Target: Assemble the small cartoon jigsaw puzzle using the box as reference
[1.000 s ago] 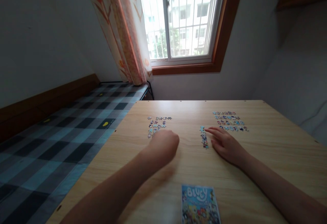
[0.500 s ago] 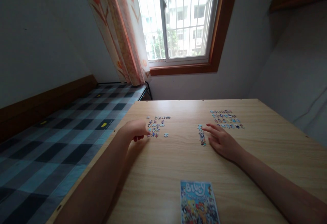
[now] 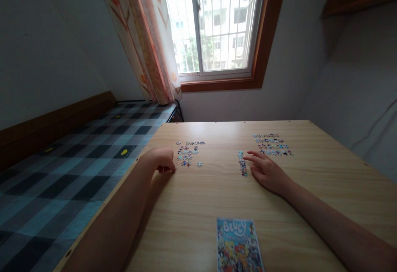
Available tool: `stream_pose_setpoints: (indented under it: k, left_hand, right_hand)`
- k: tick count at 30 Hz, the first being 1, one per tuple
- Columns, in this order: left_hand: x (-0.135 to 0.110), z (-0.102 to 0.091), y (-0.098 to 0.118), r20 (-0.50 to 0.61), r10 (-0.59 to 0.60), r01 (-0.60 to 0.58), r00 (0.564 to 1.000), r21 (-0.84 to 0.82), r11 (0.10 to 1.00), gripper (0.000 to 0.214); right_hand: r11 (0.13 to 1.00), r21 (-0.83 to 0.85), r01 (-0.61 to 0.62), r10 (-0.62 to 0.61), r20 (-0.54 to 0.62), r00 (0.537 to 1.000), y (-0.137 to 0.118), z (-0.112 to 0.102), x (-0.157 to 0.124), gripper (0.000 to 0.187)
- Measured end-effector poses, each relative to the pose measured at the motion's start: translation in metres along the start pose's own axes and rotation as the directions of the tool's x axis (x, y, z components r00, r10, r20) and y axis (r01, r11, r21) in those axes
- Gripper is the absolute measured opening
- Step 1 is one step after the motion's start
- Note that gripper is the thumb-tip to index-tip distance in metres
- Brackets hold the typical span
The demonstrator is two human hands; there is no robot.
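Observation:
On the wooden table (image 3: 217,193) lie small jigsaw pieces. My left hand (image 3: 159,159) rests curled on the table just left of a loose cluster of pieces (image 3: 187,154), fingers tucked under; what they hold, if anything, is hidden. A single piece (image 3: 200,164) lies apart, right of that cluster. My right hand (image 3: 266,170) lies flat with fingers stretched out, its fingertips touching a short joined strip of pieces (image 3: 242,164). A larger spread of pieces (image 3: 271,144) sits beyond it at the far right.
A colourful "Bluey" picture card (image 3: 237,245) lies at the table's near edge. A bed with a checked blue cover (image 3: 62,164) runs along the left. A window (image 3: 217,23) with a floral curtain (image 3: 145,36) stands behind the table.
My left hand has drawn back leftward from over the left cluster, and a single piece now lies beside that cluster. The right hand has stayed by the strip.

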State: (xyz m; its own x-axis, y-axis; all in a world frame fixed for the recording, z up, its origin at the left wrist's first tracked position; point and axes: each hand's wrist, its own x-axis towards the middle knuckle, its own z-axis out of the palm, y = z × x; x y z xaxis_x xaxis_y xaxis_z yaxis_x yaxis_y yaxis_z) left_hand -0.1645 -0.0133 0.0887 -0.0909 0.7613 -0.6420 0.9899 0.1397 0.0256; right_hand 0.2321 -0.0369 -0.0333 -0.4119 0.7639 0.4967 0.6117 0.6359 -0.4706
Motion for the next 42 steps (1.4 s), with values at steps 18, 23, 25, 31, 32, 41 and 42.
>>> stream_pose_setpoints:
  k: [18, 23, 25, 31, 32, 41, 42]
  left_hand:
    - [-0.032, 0.081, 0.127, -0.311, 0.747, -0.63, 0.588, 0.403, 0.664, 0.018]
    - [-0.025, 0.09, 0.132, -0.371, 0.792, -0.665, 0.485, 0.432, 0.61, 0.021]
    - [-0.026, 0.087, 0.131, -0.344, 0.795, -0.684, 0.5, 0.406, 0.606, 0.02]
    - [-0.029, 0.08, 0.13, -0.298, 0.785, -0.69, 0.544, 0.375, 0.62, 0.018]
    - [-0.029, 0.08, 0.13, -0.298, 0.782, -0.686, 0.547, 0.376, 0.623, 0.018]
    - [-0.014, 0.096, 0.137, -0.476, 0.75, -0.745, 0.459, 0.253, 0.617, 0.019]
    - [-0.012, 0.098, 0.139, -0.491, 0.74, -0.746, 0.46, 0.238, 0.622, 0.019]
  right_hand:
    - [1.0, 0.015, 0.023, -0.023, -0.003, 1.0, -0.003, -0.001, 0.004, 0.043]
    - [0.999, 0.016, 0.041, -0.041, -0.007, 0.999, -0.005, -0.003, 0.006, 0.041]
    - [0.999, 0.021, 0.044, -0.044, -0.006, 0.999, -0.006, -0.003, 0.006, 0.04]
    - [0.998, 0.042, 0.04, -0.04, 0.0, 0.999, -0.007, -0.004, 0.009, 0.039]
    - [0.998, 0.041, 0.041, -0.041, 0.0, 0.999, -0.007, -0.004, 0.009, 0.039]
    - [0.995, 0.047, 0.085, -0.086, 0.01, 0.996, -0.011, -0.006, 0.011, 0.038]
    - [0.995, 0.047, 0.089, -0.09, 0.007, 0.996, -0.01, -0.005, 0.011, 0.038]
